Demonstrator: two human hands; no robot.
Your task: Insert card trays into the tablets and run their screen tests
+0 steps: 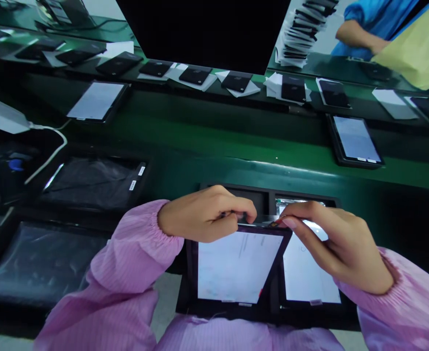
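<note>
A tablet [236, 265] with a lit white screen is tilted up, its far edge raised from a black compartmented tray [273, 317]. My left hand [203, 214] is closed at that far edge, thumb in front and fingers curled behind; its exact grip is partly hidden. At the edge's right end, my right hand [339, 243] pinches a small reddish tab [277, 222] between thumb and forefinger. A clear strip seems to run from the tab along the edge. A second lit tablet [309, 278] lies in the right compartment, partly under my right hand.
Two tablets in clear wrap [93, 180] lie in trays on the left. Lit tablets stand farther off, left [97, 100] and right [357, 139]. Several dark devices [196, 75] line a shelf below a black monitor [207, 29]. A co-worker's arm [360, 39] shows top right.
</note>
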